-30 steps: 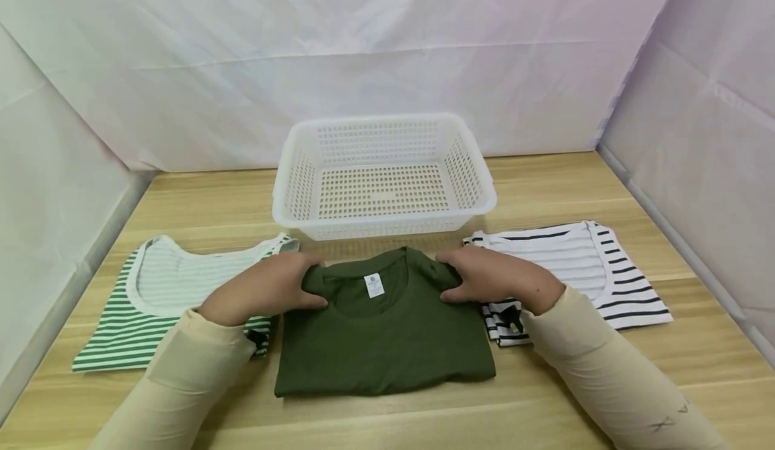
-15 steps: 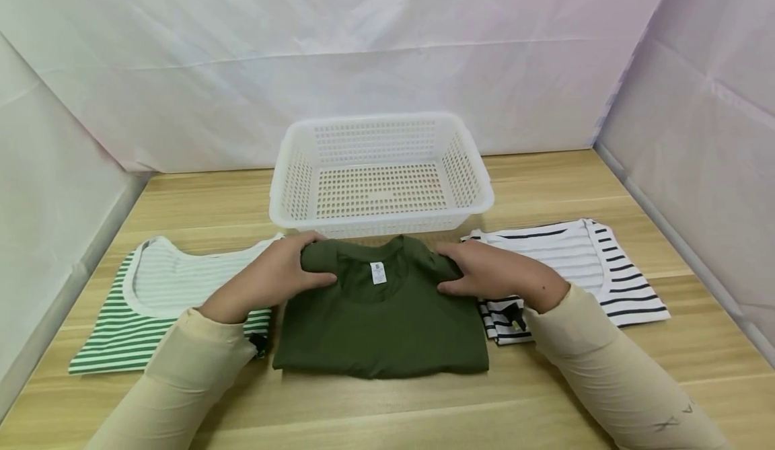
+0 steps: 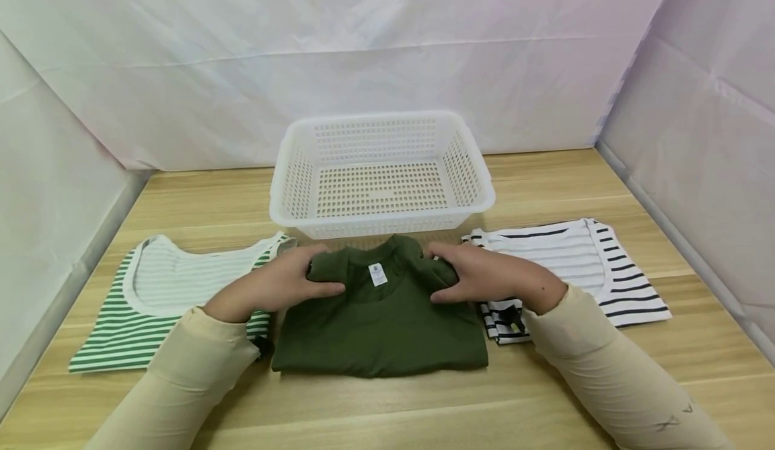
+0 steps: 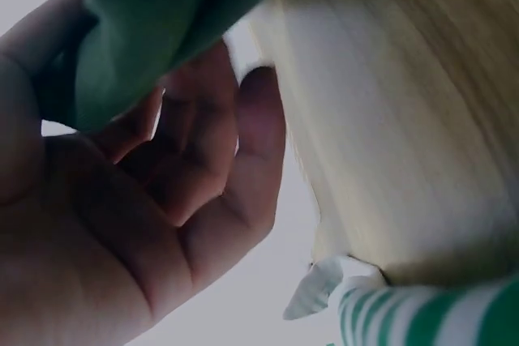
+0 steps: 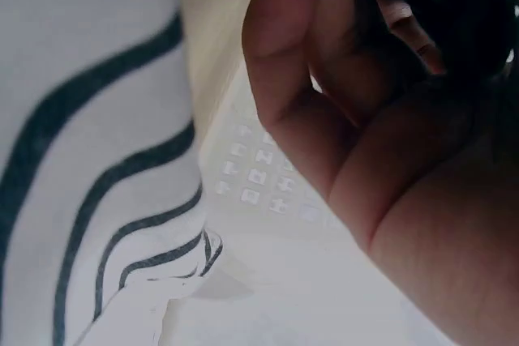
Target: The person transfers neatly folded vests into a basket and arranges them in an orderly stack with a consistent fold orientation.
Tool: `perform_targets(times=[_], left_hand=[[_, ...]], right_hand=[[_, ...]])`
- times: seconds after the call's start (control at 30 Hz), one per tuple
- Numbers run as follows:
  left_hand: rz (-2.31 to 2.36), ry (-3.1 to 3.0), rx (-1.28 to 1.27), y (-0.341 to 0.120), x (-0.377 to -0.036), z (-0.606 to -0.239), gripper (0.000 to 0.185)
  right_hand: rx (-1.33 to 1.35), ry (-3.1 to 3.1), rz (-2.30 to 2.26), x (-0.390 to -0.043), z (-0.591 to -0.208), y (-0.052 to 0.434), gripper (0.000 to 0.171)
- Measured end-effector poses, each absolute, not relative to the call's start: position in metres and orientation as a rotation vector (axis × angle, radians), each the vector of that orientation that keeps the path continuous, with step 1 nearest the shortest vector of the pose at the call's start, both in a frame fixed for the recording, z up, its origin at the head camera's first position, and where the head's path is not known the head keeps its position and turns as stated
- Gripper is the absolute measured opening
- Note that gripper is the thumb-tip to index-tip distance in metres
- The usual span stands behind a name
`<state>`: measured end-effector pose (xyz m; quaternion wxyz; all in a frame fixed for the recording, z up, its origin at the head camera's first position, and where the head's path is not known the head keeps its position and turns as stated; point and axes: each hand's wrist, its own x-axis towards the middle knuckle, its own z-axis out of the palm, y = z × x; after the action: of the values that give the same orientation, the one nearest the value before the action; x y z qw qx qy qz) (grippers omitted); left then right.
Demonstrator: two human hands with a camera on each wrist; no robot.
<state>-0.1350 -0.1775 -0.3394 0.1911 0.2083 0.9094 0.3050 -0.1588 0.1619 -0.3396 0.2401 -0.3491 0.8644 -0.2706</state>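
Observation:
A folded dark green T-shirt (image 3: 381, 335) lies in the middle of the table in the head view, with a white neck label (image 3: 378, 274) showing inside its collar. My left hand (image 3: 284, 282) grips its left shoulder, thumb on top and fingers curled beneath the cloth. At the other shoulder, my right hand (image 3: 484, 275) holds the fabric in the same way. Both shoulders bunch inward and the collar stands a little raised. In the left wrist view, green cloth (image 4: 162, 30) sits between thumb and fingers. The right wrist view shows curled fingers (image 5: 280, 30) by dark cloth.
Directly behind the T-shirt stands a white plastic basket (image 3: 387, 223) with nothing in it. A green-striped shirt (image 3: 115, 339) lies folded at left, a black-striped one (image 3: 632, 288) at right. White cloth walls (image 3: 375, 80) enclose the wooden table (image 3: 387, 423).
The green T-shirt has shifted slightly away from me, toward the basket. My hands have come a bit closer together, bunching its shoulders inward. The basket and striped shirts stay put.

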Motion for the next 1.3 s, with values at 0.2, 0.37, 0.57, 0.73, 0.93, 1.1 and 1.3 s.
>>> perform_targets(times=[0.2, 0.37, 0.57, 0.73, 0.93, 1.1, 1.3], left_hand=[[0.864, 2.449, 0.694, -0.178, -0.135, -0.341, 0.06], [0.819, 2.408, 0.742, -0.18, -0.133, -0.341, 0.058], [0.725, 2.426, 0.613, -0.18, -0.131, -0.342, 0.037], [0.698, 2.493, 0.588, -0.18, -0.131, -0.341, 0.051], [0.723, 2.458, 0.626, -0.182, -0.132, -0.336, 0.027], [0.746, 2.405, 0.683, -0.186, -0.132, -0.335, 0.023], [0.754, 2.393, 0.711, -0.192, -0.128, -0.327, 0.026]], right_hand=[[-1.005, 2.285, -0.763, -0.158, -0.343, 0.161, 0.048], [-1.004, 2.229, -0.764, -0.158, -0.344, 0.16, 0.049], [-0.987, 2.302, -0.701, -0.16, -0.347, 0.16, 0.028], [-0.996, 2.347, -0.639, -0.16, -0.345, 0.159, 0.011], [-1.029, 2.312, -0.601, -0.16, -0.34, 0.162, 0.013], [-1.032, 2.281, -0.593, -0.157, -0.335, 0.164, 0.014], [-1.081, 2.287, -0.612, -0.154, -0.325, 0.168, 0.017]])
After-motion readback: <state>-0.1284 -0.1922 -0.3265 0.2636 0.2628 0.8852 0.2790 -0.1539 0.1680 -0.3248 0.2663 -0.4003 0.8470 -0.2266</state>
